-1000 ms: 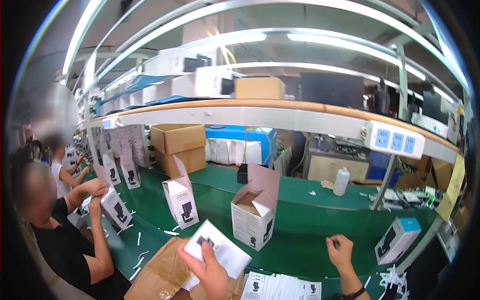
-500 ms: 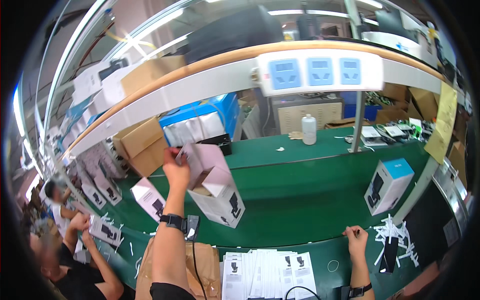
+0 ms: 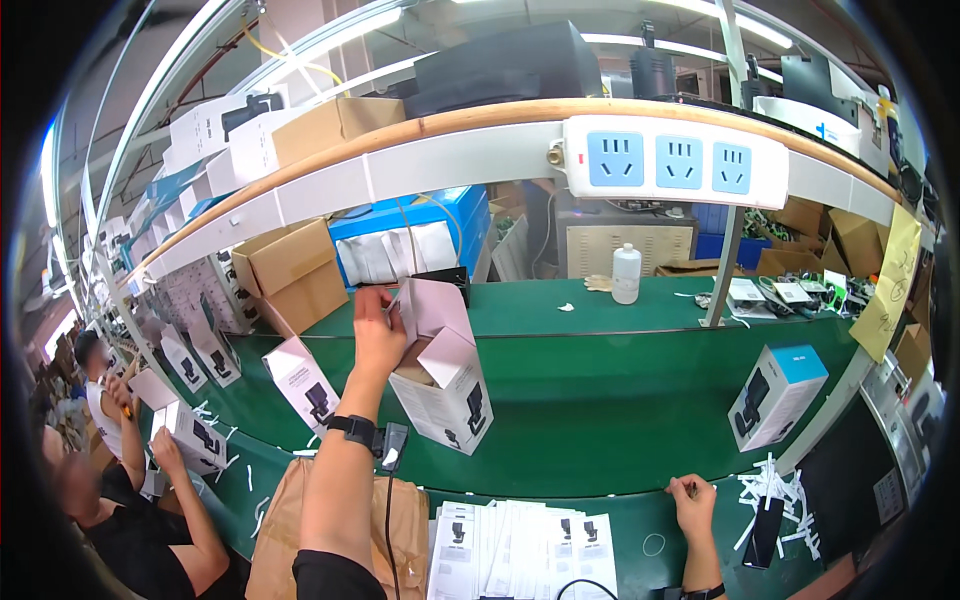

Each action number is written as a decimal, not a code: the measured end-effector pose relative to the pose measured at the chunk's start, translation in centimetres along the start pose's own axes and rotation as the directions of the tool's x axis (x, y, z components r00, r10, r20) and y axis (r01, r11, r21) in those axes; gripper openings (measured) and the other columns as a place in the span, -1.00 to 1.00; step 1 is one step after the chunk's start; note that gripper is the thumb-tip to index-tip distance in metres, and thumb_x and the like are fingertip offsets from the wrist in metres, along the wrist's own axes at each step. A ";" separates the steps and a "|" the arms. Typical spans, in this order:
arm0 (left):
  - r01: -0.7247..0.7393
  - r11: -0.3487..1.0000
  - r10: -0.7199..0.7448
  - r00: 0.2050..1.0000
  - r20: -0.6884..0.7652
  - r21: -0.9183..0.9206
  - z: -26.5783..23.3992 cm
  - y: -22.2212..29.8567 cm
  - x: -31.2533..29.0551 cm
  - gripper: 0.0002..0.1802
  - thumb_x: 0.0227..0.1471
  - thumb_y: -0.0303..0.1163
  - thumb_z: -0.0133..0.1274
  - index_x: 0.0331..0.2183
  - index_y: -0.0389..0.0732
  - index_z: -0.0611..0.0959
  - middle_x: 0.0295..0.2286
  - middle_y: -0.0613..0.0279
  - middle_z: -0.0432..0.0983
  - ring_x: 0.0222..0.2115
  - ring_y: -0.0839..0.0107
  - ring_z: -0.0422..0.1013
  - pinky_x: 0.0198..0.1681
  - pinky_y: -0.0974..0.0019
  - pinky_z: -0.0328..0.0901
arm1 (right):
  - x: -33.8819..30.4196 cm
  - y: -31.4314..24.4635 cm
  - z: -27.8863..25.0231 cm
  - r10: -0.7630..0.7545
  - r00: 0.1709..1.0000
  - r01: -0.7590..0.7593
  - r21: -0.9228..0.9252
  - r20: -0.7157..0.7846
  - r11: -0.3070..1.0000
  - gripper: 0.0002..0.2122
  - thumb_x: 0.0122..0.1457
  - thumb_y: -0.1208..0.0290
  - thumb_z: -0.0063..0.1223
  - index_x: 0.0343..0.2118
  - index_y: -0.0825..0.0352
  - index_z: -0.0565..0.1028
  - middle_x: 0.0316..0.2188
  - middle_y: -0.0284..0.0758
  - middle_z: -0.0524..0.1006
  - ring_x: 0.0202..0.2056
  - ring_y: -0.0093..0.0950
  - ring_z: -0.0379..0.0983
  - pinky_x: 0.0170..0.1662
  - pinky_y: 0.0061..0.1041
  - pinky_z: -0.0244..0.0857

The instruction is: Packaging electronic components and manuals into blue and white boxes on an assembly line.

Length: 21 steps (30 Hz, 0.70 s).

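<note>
In front of me a white product carton [image 3: 462,408] stands on the green bench with its top flaps up. It has a dark device printed on its sides, and part of its brown inside shows. My left hand [image 3: 378,340] is at the carton's raised left flap, with thumb and fingers closed on the edge. My right hand [image 3: 692,505] hovers by the bench's near edge, fingers pinched together. What it may hold is too small to name. Between my forearms lies a spread of white printed leaflets [image 3: 520,550]; a rubber band [image 3: 653,544] is beside my right hand.
A closed carton with a blue top [image 3: 770,395] stands at right, near paper strips [image 3: 790,500] and a black flat object [image 3: 764,533]. Brown paper [image 3: 290,515] lies beneath my left forearm. Another open carton [image 3: 305,385] stands left. A co-worker [image 3: 150,530] handles a carton. A power strip [image 3: 670,162] hangs ahead.
The view has shifted slightly. My left hand stays at the carton's flap. My right hand's fingers have drawn in. The co-worker's carton at left now has its flap up.
</note>
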State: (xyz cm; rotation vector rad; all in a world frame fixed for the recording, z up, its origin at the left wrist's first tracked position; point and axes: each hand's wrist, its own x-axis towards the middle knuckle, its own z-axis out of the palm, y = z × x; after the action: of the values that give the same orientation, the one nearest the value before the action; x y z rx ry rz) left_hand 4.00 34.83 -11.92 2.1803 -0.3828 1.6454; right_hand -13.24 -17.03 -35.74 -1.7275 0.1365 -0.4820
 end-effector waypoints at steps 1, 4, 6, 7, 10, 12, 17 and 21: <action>-0.013 1.000 0.013 1.000 0.024 -0.001 -0.1 0.1 0.1 -0.71 -0.15 -0.73 0.09 -0.31 -0.32 0.44 -0.35 -0.06 0.41 -0.33 -0.02 0.41 -0.25 0.07 0.33 | -0.1 -0.1 0.1 -0.007 1.000 0.007 -0.003 0.003 1.000 -0.86 0.19 0.52 0.18 -0.48 0.46 0.53 -0.56 -0.42 0.56 -0.54 -0.74 0.34 -0.45 -0.67 0.22; 0.079 0.996 -0.081 0.994 0.068 0.035 -0.2 0.5 -0.4 -0.58 -0.17 -0.71 0.08 -0.19 -0.28 0.42 -0.31 -0.05 0.40 -0.29 -0.03 0.42 -0.24 0.03 0.35 | -0.2 -0.7 0.2 0.016 0.999 -0.016 0.001 0.035 1.000 -0.86 0.19 0.52 0.18 -0.47 0.46 0.53 -0.56 -0.41 0.56 -0.52 -0.72 0.36 -0.43 -0.67 0.24; 0.153 0.987 -0.157 0.984 0.083 0.056 -0.4 1.1 -0.6 -0.54 -0.17 -0.71 0.08 -0.14 -0.26 0.41 -0.29 -0.05 0.40 -0.28 -0.03 0.42 -0.23 0.02 0.36 | -0.4 -1.1 0.1 0.032 0.998 -0.028 -0.081 0.051 0.996 -0.86 0.18 0.51 0.18 -0.48 0.45 0.54 -0.56 -0.39 0.58 -0.52 -0.70 0.40 -0.42 -0.65 0.28; 0.156 0.984 -0.162 0.984 0.076 0.085 -0.5 1.1 -0.7 -0.48 -0.17 -0.70 0.08 -0.09 -0.25 0.39 -0.28 -0.06 0.40 -0.27 -0.04 0.42 -0.22 0.00 0.36 | -0.5 -1.1 -0.1 0.042 0.997 -0.035 -0.123 0.057 0.992 -0.85 0.18 0.51 0.18 -0.49 0.45 0.54 -0.56 -0.38 0.59 -0.52 -0.70 0.42 -0.41 -0.64 0.30; 0.122 0.982 -0.128 0.991 0.033 0.143 -0.4 1.0 -0.8 -0.46 -0.17 -0.67 0.08 -0.06 -0.23 0.40 -0.26 -0.06 0.40 -0.24 -0.06 0.42 -0.22 -0.02 0.38 | -0.4 -0.4 -0.6 0.035 0.998 -0.024 -0.191 0.054 0.981 -0.85 0.17 0.50 0.20 -0.48 0.46 0.55 -0.57 -0.37 0.60 -0.53 -0.70 0.43 -0.44 -0.64 0.30; 0.087 0.979 -0.089 0.996 0.005 0.182 -0.5 0.1 -1.1 -0.49 -0.17 -0.65 0.08 -0.08 -0.23 0.43 -0.25 -0.06 0.40 -0.22 -0.08 0.42 -0.22 -0.03 0.39 | -0.3 -0.2 -0.5 0.046 0.997 -0.033 -0.208 0.057 0.978 -0.85 0.17 0.49 0.20 -0.48 0.46 0.55 -0.57 -0.36 0.61 -0.52 -0.70 0.44 -0.44 -0.64 0.30; 0.184 0.951 -0.268 0.890 0.368 0.248 0.4 -3.6 -2.2 -0.63 -0.12 -0.51 0.20 -0.17 -0.18 0.56 -0.24 -0.03 0.44 -0.15 -0.06 0.42 -0.14 -0.01 0.40 | -0.1 0.7 0.3 -0.001 0.997 0.013 -0.159 0.076 0.987 -0.85 0.14 0.47 0.23 -0.45 0.47 0.58 -0.60 -0.34 0.60 -0.58 -0.68 0.42 -0.49 -0.62 0.29; 0.026 0.918 -0.194 0.901 0.389 0.397 2.5 -1.9 -3.6 -0.41 -0.15 -0.44 0.26 0.00 -0.12 0.50 -0.17 -0.03 0.39 -0.11 -0.06 0.38 -0.13 -0.01 0.41 | -0.4 0.2 0.1 0.024 0.997 -0.006 -0.244 0.074 0.970 -0.84 0.12 0.45 0.25 -0.45 0.46 0.59 -0.62 -0.33 0.59 -0.59 -0.65 0.42 -0.49 -0.59 0.30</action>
State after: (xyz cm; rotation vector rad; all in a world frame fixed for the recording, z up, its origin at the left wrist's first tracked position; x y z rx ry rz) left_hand 6.00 35.38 -16.28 2.8032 -0.0385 1.2532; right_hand -13.50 -16.89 -36.01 -1.9820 0.1589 -0.3994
